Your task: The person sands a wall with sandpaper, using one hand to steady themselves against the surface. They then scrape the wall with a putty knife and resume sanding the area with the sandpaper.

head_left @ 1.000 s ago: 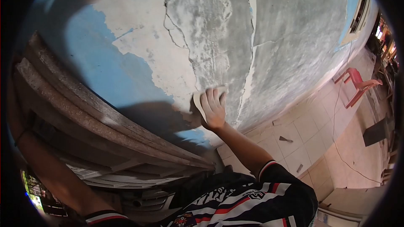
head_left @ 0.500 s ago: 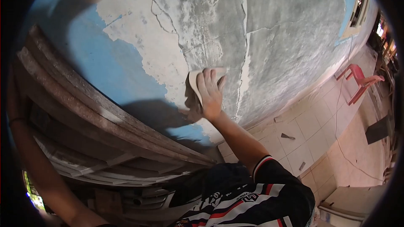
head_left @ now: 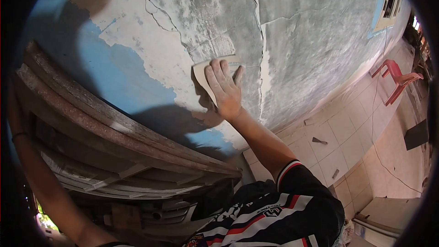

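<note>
My right hand (head_left: pixel 225 87) presses a pale sheet of sandpaper (head_left: pixel 202 74) against the cracked wall (head_left: pixel 292 50). Its fingers lie extended over the sheet, with the thumb apart near the right edge. The sheet's left edge curls off the surface and casts a shadow. Around it the wall is bare grey plaster with white patches, and blue paint (head_left: pixel 123 73) remains on the left. My left arm reaches up along the far left, a dark band at its wrist. Only dimly does my left hand (head_left: pixel 14 107) show, beside the wooden frame (head_left: pixel 91 100); its fingers are hidden in shadow.
On the tiled floor (head_left: pixel 340 123) lie a scraper (head_left: pixel 319 141) and a small grey piece (head_left: pixel 335 174). A red plastic chair (head_left: pixel 397 80) stands at the right, near a thin cable (head_left: pixel 376 144). The heavy wooden frame borders the wall's lower left.
My right hand and the sandpaper have slid slightly up and left over the wall. The whole view has shifted a little. My left arm stays raised along the left side.
</note>
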